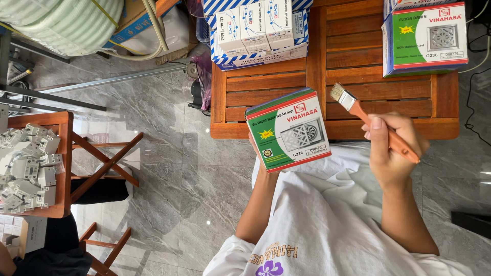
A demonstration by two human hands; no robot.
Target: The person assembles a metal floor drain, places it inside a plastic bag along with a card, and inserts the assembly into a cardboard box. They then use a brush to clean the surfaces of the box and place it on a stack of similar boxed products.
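Holds a small green, white and red cardboard box [288, 129] up in the left grip [257, 152], printed face toward the camera. Shows only a few fingertips along the box's left edge and the wrist below it, the rest hidden behind the cardboard; closed on the box from behind and underneath, as far as can be told. Hangs above the near edge of the slatted wooden desk [266, 82], half over the desk and half over the lap, tilted a little so that its top leans to the left.

Clamps the right grip [391, 153] around the orange handle of a paint brush [373, 124], thumb on top, fingers wrapped beneath. Runs the brush's long axis on a slant: pale bristles at the upper left, handle end at the lower right, poking out past the fist. Points the bristles toward the desk and toward the box's upper right corner. Leaves a clear gap there: near, not touching. Puts the box to the left of the brush tip and a little lower, with the right grip the nearer one to the bristles and the left one across the box from them.

Farther back on the desk: a second box of the same kind [425, 38] at the right corner, and a stack of blue and white cartons [255, 30] at the left. Off to the far left, well apart: a smaller desk [64, 153] heaped with pale plastic parts [25, 163].
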